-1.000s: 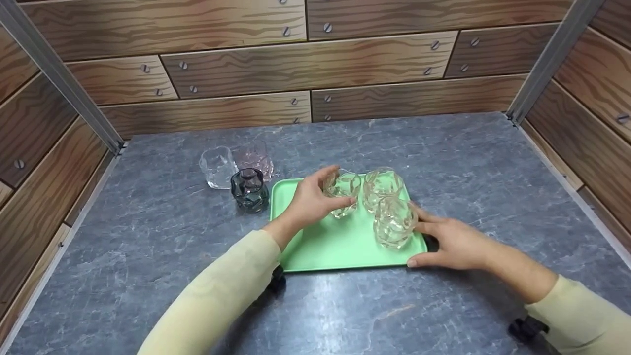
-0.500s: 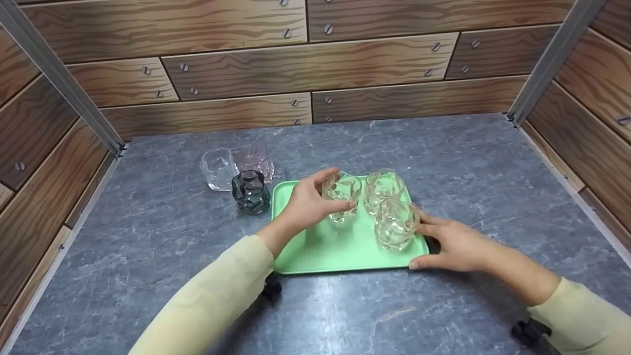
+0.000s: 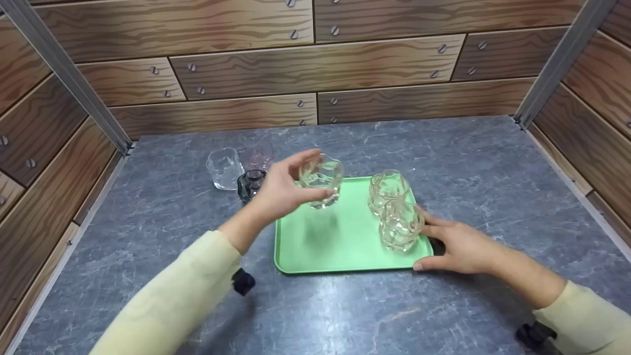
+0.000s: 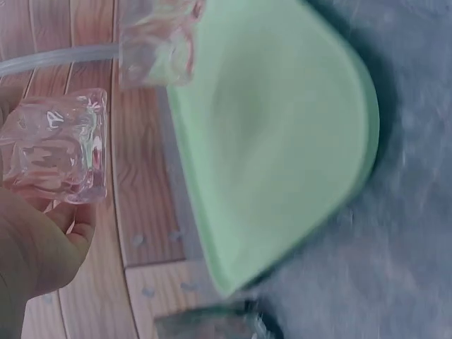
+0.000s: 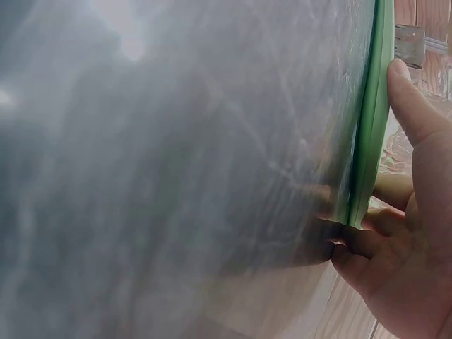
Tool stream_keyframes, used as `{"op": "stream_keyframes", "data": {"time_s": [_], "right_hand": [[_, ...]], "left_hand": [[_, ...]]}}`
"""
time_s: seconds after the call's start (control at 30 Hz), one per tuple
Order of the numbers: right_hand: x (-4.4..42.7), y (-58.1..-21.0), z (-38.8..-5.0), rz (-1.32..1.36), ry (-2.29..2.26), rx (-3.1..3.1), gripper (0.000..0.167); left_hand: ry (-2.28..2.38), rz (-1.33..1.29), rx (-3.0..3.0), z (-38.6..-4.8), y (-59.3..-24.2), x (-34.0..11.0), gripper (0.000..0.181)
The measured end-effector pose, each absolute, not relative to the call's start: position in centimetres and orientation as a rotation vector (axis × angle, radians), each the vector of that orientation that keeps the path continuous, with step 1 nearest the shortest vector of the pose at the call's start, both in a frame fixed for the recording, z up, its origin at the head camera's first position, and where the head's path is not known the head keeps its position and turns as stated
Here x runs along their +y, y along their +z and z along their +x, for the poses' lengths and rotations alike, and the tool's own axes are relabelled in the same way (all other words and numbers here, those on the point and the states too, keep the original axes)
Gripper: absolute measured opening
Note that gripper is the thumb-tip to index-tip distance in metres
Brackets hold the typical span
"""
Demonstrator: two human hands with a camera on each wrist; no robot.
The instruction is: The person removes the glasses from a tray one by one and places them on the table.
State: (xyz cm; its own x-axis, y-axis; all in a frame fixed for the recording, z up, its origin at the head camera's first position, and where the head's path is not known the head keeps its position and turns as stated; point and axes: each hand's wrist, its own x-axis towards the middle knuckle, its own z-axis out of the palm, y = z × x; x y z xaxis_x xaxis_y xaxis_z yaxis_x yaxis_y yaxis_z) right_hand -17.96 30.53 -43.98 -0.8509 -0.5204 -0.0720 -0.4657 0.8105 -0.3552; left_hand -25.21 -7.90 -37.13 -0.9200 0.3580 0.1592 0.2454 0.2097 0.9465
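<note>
My left hand (image 3: 281,192) grips a clear glass (image 3: 325,185) between thumb and fingers, above the left part of a green tray (image 3: 340,246). The left wrist view shows this glass (image 4: 60,152) sideways, apart from the tray (image 4: 296,127). Two more clear glasses stand on the tray's right side, a rear glass (image 3: 387,190) and a front glass (image 3: 399,227). My right hand (image 3: 463,246) holds the tray's right edge, its fingers close to the front glass. In the right wrist view, the thumb of that hand (image 5: 424,233) lies along the tray rim (image 5: 371,120).
Left of the tray stand a dark grey glass (image 3: 249,185), partly behind my left hand, a clear glass (image 3: 224,170) and a pinkish glass (image 3: 259,155). A grey marbled tabletop (image 3: 162,222) lies beneath, with wood-patterned walls (image 3: 315,64) around its back and sides.
The left hand has lifted its glass off the tray and carried it up and to the left. The right hand stays at the tray's edge; the view has shifted slightly.
</note>
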Motion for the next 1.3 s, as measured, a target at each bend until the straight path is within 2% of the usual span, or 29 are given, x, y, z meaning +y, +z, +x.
{"op": "stream_keyframes", "data": {"time_s": [0.7,1.3], "right_hand": [[30.6,-44.0,-18.0,-0.742,-0.487,2.82,0.106],[30.7,-44.2,-18.1,-0.78,-0.503,2.818,0.101]], "left_hand": [[2.033,0.428,2.422,-24.2,-33.3,-19.6,0.083],[1.955,0.159,2.589,-24.6,-36.6,-25.7,0.078]]}}
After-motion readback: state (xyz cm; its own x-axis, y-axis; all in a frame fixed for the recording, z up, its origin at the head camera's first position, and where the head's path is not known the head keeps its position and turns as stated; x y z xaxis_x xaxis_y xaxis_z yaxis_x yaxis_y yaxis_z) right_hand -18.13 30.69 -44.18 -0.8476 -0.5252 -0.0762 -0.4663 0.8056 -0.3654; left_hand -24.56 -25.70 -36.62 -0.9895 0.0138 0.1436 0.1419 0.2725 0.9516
